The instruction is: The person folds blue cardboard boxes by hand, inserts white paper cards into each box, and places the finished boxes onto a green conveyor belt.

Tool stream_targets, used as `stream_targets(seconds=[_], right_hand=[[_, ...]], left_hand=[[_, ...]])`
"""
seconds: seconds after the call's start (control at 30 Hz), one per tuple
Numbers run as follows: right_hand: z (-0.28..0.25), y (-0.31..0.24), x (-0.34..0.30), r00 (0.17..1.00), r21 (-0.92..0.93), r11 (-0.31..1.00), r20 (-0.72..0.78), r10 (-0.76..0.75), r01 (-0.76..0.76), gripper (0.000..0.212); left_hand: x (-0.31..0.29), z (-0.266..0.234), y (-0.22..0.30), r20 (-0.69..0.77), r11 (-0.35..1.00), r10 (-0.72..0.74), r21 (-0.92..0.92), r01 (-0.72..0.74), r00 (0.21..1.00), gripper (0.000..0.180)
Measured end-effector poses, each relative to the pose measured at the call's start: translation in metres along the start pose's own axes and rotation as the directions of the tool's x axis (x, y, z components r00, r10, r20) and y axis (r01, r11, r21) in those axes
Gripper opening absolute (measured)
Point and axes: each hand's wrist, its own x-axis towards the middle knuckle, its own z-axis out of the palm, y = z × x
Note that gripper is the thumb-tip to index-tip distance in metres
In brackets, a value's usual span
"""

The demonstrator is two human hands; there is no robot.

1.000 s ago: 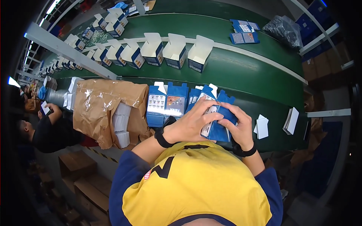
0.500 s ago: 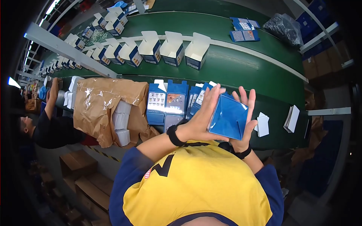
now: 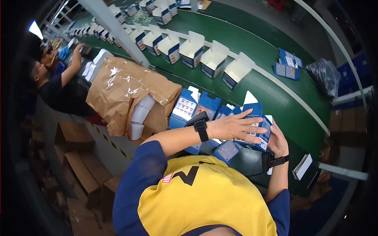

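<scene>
Between my two hands is a small blue printed carton [image 3: 266, 125], tilted, a white-lined flap standing up at its top. My left hand [image 3: 236, 128] lies across its near side, fingers spread over the print and thumb out of sight. From the right, my right hand [image 3: 278, 141] grips the carton's side, its fingers partly hidden behind it. Just left of my hands, flattened blue cartons [image 3: 182, 108] lie overlapped on the bench. One more flattened carton [image 3: 227, 152] sits below my left wrist, close to my yellow shirt.
A torn brown paper bag [image 3: 130, 74] holds stacked white paper pieces [image 3: 142, 110]. White cards [image 3: 302, 167] lie at right. Open cartons [image 3: 191, 51] line the green conveyor [image 3: 271, 98]. Flat cartons [image 3: 287, 65] and a grey plastic bag [image 3: 323, 76] lie far right. A co-worker [image 3: 59, 86] reaches at left.
The carton has turned from its plain blue square end facing me to its printed sides with a flap up. My left hand now lies across it. The whole view has rotated.
</scene>
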Motion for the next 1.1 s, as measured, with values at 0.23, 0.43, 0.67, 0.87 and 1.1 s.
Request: stream_targets(seconds=[0.23,0.43,0.67,0.87,1.1], right_hand=[[-0.031,-0.043,0.081,0.987,-0.173,0.985,0.159,0.035,-0.007,0.092],[-0.088,0.002,0.182,0.830,-0.774,0.555,-0.070,-0.553,0.304,0.114],[-0.078,0.039,0.130,0.765,-0.922,0.384,-0.205,-0.610,0.059,0.106],[-0.035,0.104,0.001,0.798,-0.066,0.972,-0.584,0.146,-0.226,0.068],[0.004,0.158,-0.021,0.748,-0.370,0.926,-0.593,-0.300,0.078,0.055]], left_hand=[[0.000,-0.002,-0.017,-0.144,0.900,-0.421,0.053,0.432,0.895,0.076],[-0.009,0.062,0.013,0.158,0.284,-0.931,-0.254,0.924,0.329,0.099],[-0.027,0.102,0.028,0.343,0.234,-0.912,-0.013,0.972,0.224,0.105],[-0.026,0.098,0.030,0.286,0.263,-0.918,-0.084,0.961,0.276,0.107],[-0.006,0.072,0.051,0.220,0.313,-0.921,-0.074,0.947,0.322,0.100]])
